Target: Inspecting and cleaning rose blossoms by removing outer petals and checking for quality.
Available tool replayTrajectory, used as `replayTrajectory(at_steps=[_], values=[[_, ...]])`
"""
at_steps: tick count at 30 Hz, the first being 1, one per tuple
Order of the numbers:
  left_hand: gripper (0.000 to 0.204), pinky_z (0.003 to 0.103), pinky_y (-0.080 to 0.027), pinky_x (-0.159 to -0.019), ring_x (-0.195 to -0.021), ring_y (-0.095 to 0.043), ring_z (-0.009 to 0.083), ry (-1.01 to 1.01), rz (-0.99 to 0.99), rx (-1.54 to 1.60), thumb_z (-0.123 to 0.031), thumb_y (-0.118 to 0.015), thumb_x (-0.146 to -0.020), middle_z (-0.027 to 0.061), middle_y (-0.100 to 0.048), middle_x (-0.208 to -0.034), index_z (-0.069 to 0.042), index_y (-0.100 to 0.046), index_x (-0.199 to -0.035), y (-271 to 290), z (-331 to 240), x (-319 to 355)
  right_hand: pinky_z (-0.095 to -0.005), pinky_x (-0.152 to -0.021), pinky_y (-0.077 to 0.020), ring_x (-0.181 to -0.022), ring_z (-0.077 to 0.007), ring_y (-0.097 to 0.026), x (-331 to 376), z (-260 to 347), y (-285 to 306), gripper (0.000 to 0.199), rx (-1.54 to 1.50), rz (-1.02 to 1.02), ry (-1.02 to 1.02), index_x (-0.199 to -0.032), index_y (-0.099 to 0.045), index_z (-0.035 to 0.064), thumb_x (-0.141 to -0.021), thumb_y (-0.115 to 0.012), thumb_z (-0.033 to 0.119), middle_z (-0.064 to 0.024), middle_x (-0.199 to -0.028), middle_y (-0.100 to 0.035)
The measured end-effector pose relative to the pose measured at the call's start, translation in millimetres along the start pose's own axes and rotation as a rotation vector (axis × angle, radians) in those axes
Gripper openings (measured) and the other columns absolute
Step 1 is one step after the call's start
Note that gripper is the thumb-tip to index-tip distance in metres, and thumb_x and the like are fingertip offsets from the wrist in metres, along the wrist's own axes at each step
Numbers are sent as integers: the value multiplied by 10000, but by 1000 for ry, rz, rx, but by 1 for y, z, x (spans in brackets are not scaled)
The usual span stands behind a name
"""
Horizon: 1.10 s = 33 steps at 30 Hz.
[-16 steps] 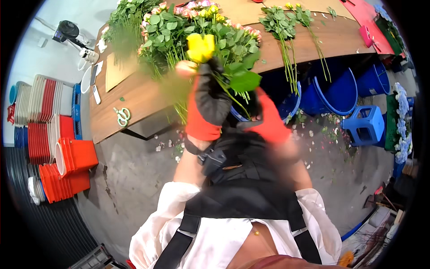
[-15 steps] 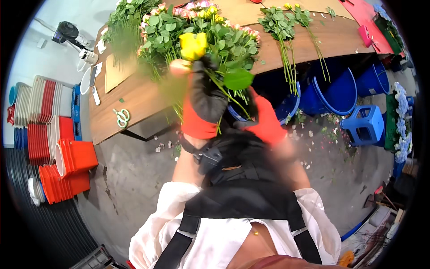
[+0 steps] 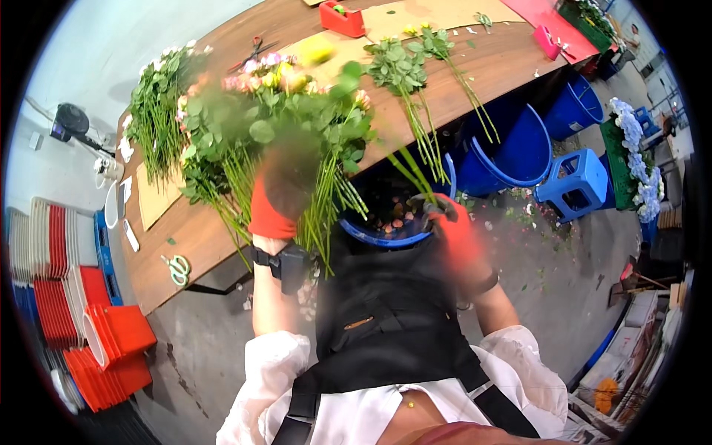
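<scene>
My right hand [image 3: 454,231], in a red and dark grey work glove, is closed round green rose stems [image 3: 412,172] over a blue bucket. The stems slant up and left toward a blurred yellow rose [image 3: 317,50]; the stretch between is smeared. My left hand [image 3: 280,189], gloved alike, is at the stems of a big bunch of pink and yellow roses [image 3: 256,122] at the table's near edge. Motion smears its fingers, so its grip cannot be made out. Inside the blue bucket [image 3: 386,240] below lie pinkish petals or flower heads.
Green-handled scissors [image 3: 178,270], a phone [image 3: 130,235], dark scissors [image 3: 256,50] and a red tape dispenser [image 3: 342,18] lie on the wooden table [image 3: 159,245]. Leafy rose stems [image 3: 400,67] overhang its right edge. A blue stool [image 3: 572,184] and more blue buckets [image 3: 512,148] stand to the right.
The yellow rose, held upright before me earlier, has moved up and become blurred. My left hand has shifted left to the bunch; my right hand is lower, round stems. The view has swung right.
</scene>
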<state>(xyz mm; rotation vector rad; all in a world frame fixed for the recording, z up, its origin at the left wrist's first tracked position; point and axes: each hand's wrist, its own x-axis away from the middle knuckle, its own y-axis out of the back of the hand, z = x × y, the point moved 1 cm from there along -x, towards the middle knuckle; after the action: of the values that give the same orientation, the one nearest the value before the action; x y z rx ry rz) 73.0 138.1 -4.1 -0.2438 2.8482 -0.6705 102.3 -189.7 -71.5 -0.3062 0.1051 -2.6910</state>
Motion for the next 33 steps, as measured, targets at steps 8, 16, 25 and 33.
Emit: replayTrajectory(at_steps=[8, 16, 25, 33], values=[[455, 391, -364, -1080, -1261, -470, 235, 237, -188, 296, -234, -532, -956, 106, -483, -1408, -44, -470, -1364, 13, 39, 45, -298, -673, -485, -726, -172, -646, -144, 32, 117, 248, 383, -538, 154, -1062, -641, 27, -888, -584, 194, -128, -902, -697], [437, 359, -405, -1032, -1229, -495, 221, 340, -322, 289, -245, -524, -965, 103, -529, -1351, -45, -481, -1351, 51, 44, 118, -339, -672, -485, -709, -216, -659, -237, 83, 130, 302, 660, -557, 99, -1024, -682, 99, -870, -559, 329, -95, -713, -698], [297, 324, -505, -909, -1042, -618, 188, 328, -331, -131, -117, -519, -975, 103, -640, -1156, 14, -568, -1237, 29, 34, 121, -356, -799, -501, -867, -307, -664, -255, -25, 109, 347, 617, -479, 61, -1051, -697, 69, -822, -583, 302, -183, -894, -700], [283, 338, -483, -936, -1026, -614, 185, 370, -441, 57, -107, -530, -959, 87, -647, -1125, 5, -582, -1212, 25, 39, 119, -428, -807, -494, -964, -344, -649, -288, 37, 179, 369, 816, -640, 1, -987, -698, 76, -787, -620, 376, -191, -962, -691]])
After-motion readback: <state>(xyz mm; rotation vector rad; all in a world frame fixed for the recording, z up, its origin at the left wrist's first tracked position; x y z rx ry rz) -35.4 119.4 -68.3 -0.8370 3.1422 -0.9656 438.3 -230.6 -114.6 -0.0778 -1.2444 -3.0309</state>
